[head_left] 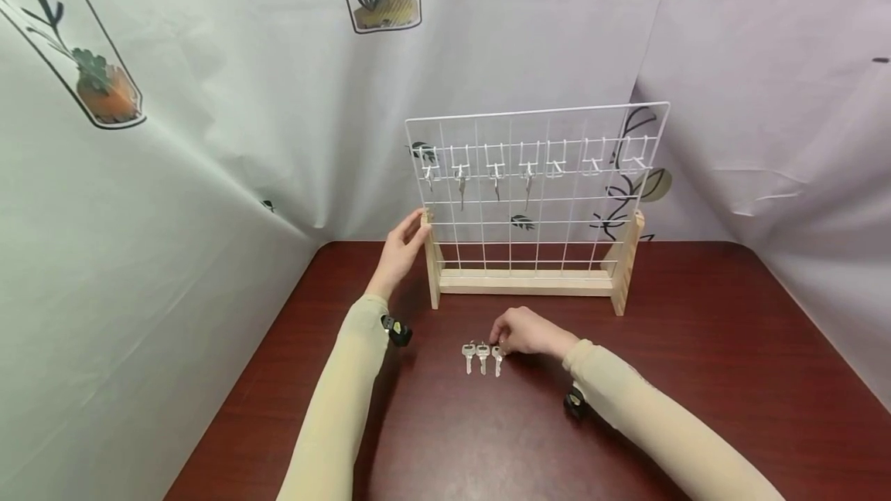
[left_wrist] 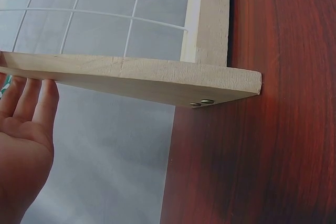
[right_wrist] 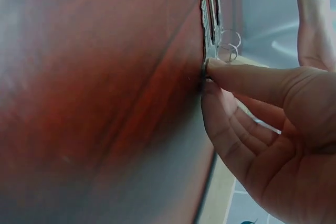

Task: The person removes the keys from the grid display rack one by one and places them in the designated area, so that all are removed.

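The rightmost key (head_left: pixel 497 362) of a row of three on the table (head_left: pixel 487 439) is pinched at its head between the thumb and forefinger of the right hand (head_left: pixel 529 331). Behind, the rack (head_left: pixel 525 283) is gripped by its left post (head_left: pixel 432 269), near the top, by the left hand (head_left: pixel 401 250). Four keys (head_left: pixel 528 190) are hung on its hooks.

both arms (head_left: pixel 337 400) reach forward, left fingers (left_wrist: pixel 44 106) raised, right fingers (right_wrist: pixel 220 121) pinching low.

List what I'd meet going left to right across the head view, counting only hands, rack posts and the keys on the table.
Left hand, left post, left key, middle key, right key, right hand, right post.
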`<state>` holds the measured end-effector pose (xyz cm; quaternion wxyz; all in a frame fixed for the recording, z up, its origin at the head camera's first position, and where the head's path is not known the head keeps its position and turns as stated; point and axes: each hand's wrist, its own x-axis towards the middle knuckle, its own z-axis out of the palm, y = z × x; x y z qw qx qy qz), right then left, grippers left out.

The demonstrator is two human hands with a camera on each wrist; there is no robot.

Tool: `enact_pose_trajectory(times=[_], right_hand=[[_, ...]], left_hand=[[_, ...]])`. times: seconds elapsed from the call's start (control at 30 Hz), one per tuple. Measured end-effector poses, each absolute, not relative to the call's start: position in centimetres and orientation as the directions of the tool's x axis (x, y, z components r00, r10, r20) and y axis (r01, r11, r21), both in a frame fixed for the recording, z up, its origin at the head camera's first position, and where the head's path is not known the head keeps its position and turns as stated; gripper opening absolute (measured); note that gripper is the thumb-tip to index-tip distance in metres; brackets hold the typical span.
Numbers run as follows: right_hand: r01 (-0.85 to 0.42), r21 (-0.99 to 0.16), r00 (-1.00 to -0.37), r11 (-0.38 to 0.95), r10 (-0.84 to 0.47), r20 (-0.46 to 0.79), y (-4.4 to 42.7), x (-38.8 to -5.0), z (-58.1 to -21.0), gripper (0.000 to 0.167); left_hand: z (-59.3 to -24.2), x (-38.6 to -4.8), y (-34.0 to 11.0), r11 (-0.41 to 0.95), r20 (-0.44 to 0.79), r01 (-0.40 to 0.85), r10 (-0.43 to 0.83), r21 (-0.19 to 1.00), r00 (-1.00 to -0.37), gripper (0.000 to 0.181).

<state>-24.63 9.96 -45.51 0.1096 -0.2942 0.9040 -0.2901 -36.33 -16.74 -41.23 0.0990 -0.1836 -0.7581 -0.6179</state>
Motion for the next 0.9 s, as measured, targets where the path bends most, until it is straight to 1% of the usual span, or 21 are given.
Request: enact_pose_trajectory(times=[0.2,0.47,0.6,0.9], right_hand=[[-0.491,-0.547,-0.789,0.678,-0.612,-0.050,9.3,-24.9,-44.9,0.019],[-0.490,-0.532,-0.796,0.691,-0.603,-0.050,8.8,-25.0,-44.9,0.019],[-0.482,-0.551,-0.795,0.681,-0.604,-0.051,9.0,-25.0,-45.0,0.019],[-0.428,-0.643,-0.800,0.635,-0.598,-0.058,10.7,-25.1,-45.5,0.019]], left_hand=[[-41.4,-36.4,-16.8,0.168,0.391,0.415,0.155,0.894,-0.907,0.049],[-41.4,-36.4,-16.9,0.168,0.385,0.408,0.151,0.898,-0.910,0.050],[-41.5,-36.3,-16.9,0.167,0.386,0.409,0.153,0.897,-0.910,0.050],[-41.4,-36.4,-16.8,0.160,0.373,0.397,0.161,0.904,-0.914,0.051]])
